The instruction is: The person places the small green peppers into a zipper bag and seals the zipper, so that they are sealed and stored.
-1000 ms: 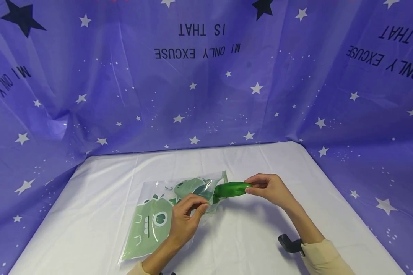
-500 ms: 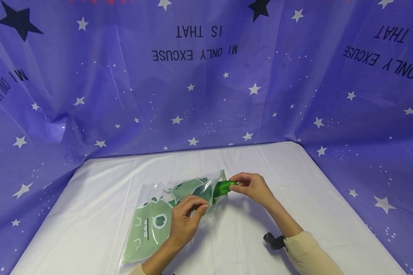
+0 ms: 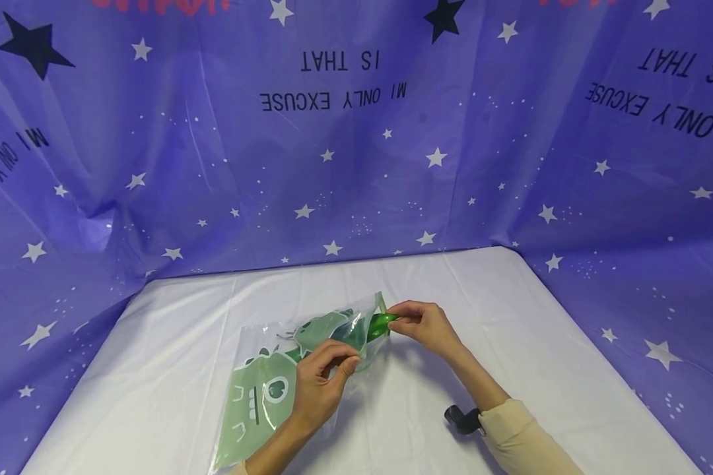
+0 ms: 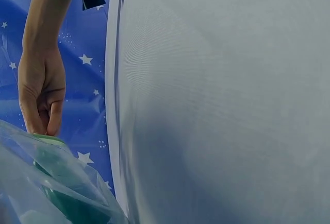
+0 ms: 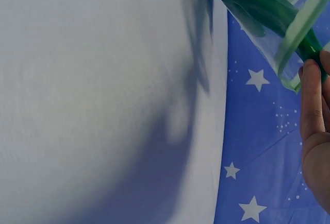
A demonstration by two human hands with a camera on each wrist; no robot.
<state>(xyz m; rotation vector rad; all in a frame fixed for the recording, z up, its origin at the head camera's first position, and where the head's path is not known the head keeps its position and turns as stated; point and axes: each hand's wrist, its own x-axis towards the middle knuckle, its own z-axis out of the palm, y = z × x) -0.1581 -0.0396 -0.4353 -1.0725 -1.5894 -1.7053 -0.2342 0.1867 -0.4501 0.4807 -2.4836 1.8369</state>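
A clear plastic bag printed with green cartoon monsters lies tilted on the white cloth, its mouth lifted and facing right. My left hand pinches the near edge of that mouth between thumb and fingers. With its fingertips, my right hand holds the end of a glossy long green pepper. Most of the pepper is inside the bag in the right wrist view, seen through the film, and its narrow end sticks out past the green rim. The left wrist view shows the right hand at the opening.
A white cloth covers the table. Purple curtains with stars and lettering stand behind it and along both sides. A black wrist mount sits by the right cuff, close over the cloth.
My right hand has moved left, and the pepper has slid deeper into the bag, with less of it outside. The left hand keeps its pinch on the bag's edge. The head view has shifted slightly.
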